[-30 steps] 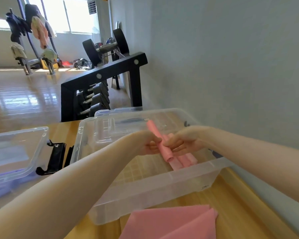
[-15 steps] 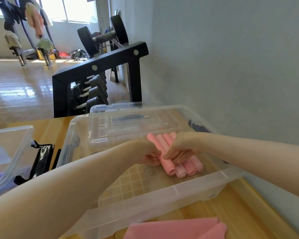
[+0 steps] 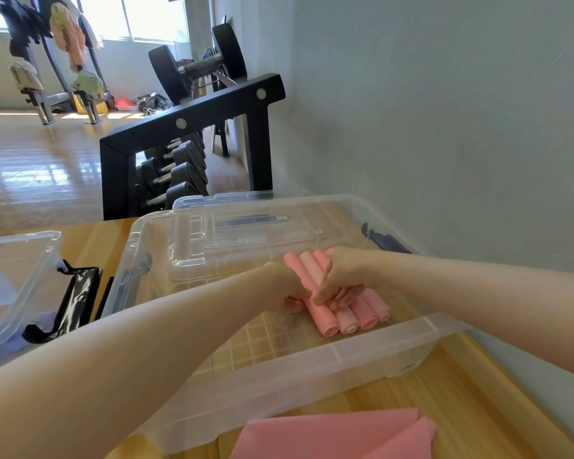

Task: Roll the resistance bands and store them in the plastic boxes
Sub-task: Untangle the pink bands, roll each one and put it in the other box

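Four rolled pink resistance bands (image 3: 352, 313) are seen lying side by side on the floor of a clear plastic box (image 3: 279, 369), toward its 3 o'clock end, each roll running from 11 to 5 o'clock. The leftmost roll (image 3: 318, 309) is met by both grips. The right hand (image 3: 340, 281) is laid over the row from 3 o'clock, its thumb pointed down against the leftmost roll and its fingers curled over the neighbouring rolls. The left hand (image 3: 287, 288) is brought in from 8 o'clock and set against the same roll's left side; its fingers are curled under and mostly hidden, so a clasp round the roll cannot be confirmed.

A clear lid (image 3: 232, 246) is leaned inside the box at its 12 o'clock side. A small label on the lid is visible, but its writing is too small to be read.

An unrolled pink band (image 3: 332, 435) is spread on the wooden surface (image 3: 471, 402) at 6 o'clock, just outside the box wall. A second clear box (image 3: 17, 286) is placed at 9 o'clock, with a black clip handle (image 3: 70, 303) between the two boxes. A black dumbbell rack (image 3: 186, 150) is seen on the floor beyond, at 12 o'clock.
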